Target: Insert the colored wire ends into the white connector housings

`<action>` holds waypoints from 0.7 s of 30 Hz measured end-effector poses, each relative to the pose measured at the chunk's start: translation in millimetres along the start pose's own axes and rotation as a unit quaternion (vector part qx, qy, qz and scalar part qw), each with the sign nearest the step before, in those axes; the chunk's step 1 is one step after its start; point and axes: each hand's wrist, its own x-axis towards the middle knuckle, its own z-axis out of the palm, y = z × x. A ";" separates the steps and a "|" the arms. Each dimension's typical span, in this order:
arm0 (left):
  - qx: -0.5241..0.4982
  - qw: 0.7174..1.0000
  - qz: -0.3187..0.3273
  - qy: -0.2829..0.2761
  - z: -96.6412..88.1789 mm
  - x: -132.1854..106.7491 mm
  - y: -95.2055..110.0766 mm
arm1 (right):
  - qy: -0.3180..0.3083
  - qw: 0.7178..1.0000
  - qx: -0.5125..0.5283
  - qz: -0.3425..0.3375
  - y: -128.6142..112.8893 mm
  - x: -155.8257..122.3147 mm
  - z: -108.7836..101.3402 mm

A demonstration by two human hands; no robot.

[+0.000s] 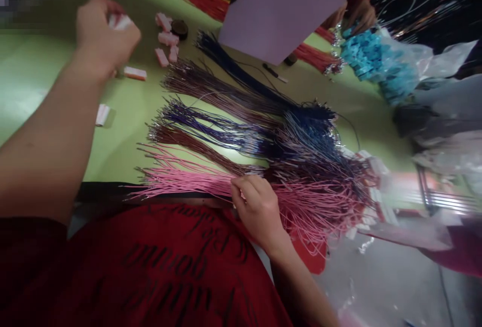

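My left hand (107,35) is raised over the left side of the table, fingers closed on a small white-and-pink block (119,22) that they partly hide. Similar blocks lie near it: an orange-edged one (134,73), a white one (102,115) and a small pink group (168,39). By the table's front edge, my right hand (258,209) is curled at the bundle of pink wires (188,181), its fingertips pinched on wire there; how many strands is hidden. Beyond the pink bundle lie brown wires (188,141), purple wires (211,123), brownish-grey wires (222,93) and dark blue wires (241,68).
A purple panel (278,10) stands over the back of the table. Behind it, another person's hands (359,15) are near red wires (316,56) and a bag of light-blue pieces (365,56). A dark round cap (179,29) sits by the pink blocks.
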 end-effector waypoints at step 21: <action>-0.314 0.861 -0.369 -0.153 12.4 -141.6 -25.5 | -0.112 0.948 0.296 -0.008 -1.8 11.1 -48.8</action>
